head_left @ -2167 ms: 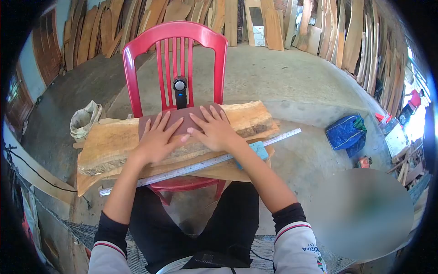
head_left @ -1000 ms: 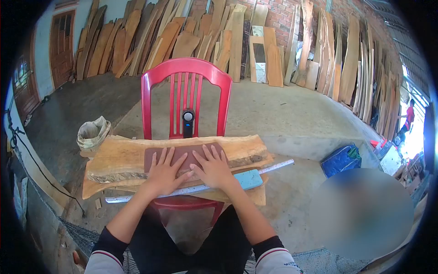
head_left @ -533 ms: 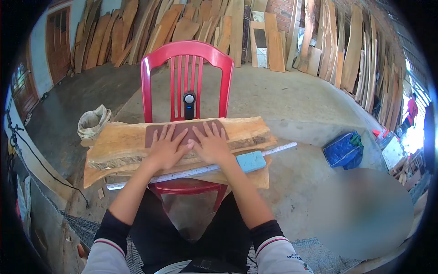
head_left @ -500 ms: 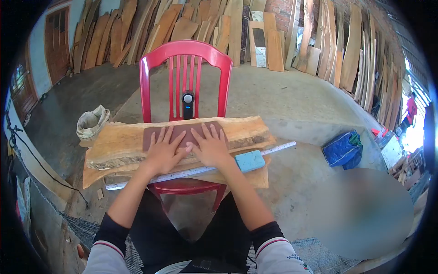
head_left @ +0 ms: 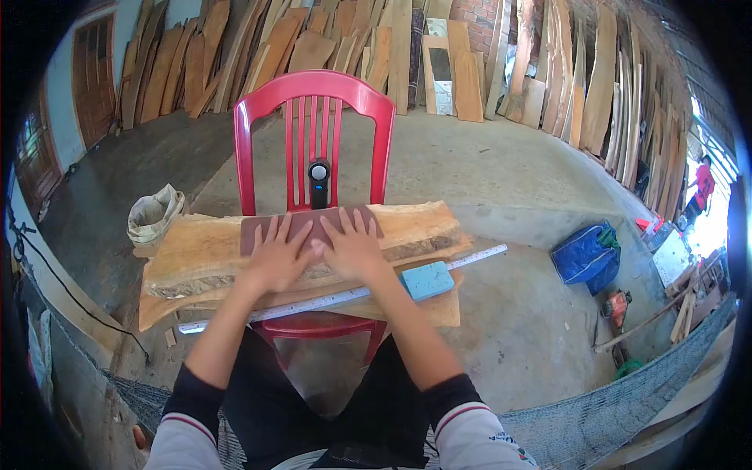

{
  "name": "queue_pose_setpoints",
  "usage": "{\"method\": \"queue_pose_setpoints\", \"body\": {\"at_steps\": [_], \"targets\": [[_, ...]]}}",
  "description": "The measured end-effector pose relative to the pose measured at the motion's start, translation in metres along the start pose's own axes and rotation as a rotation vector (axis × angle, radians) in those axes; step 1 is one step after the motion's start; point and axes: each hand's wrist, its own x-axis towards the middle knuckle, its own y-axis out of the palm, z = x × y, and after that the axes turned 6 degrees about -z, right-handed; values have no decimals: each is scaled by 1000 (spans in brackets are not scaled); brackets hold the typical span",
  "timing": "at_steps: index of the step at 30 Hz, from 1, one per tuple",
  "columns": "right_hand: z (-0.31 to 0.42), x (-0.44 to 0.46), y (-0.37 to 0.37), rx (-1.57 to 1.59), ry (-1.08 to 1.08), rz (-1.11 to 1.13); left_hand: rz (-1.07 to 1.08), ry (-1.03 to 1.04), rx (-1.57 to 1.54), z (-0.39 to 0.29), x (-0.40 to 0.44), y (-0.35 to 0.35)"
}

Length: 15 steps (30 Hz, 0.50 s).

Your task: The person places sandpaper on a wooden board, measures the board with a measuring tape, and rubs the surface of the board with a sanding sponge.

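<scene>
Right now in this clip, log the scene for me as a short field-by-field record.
Left hand: left hand, spread flat on the brown sheet
Right hand: right hand, flat on the same sheet, beside the left
Under the sheet: wooden slab with a rough edge
Near the slab's front edge: long pale strip with markings
By the right forearm: light blue block
Support: red chair
Behind the slab: black device with a round head
</scene>
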Motion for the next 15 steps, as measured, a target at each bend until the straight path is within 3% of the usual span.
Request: {"method": "queue_pose_setpoints", "body": {"at_steps": [5, 7, 15], "targets": [[20, -33, -20, 38, -24, 27, -6, 12, -29, -12, -43, -13], [20, -22, -32, 60, 6, 123, 53, -12, -69, -12, -36, -21], [2, 34, 5, 91, -53, 11, 46, -77, -61, 15, 17, -12]]}}
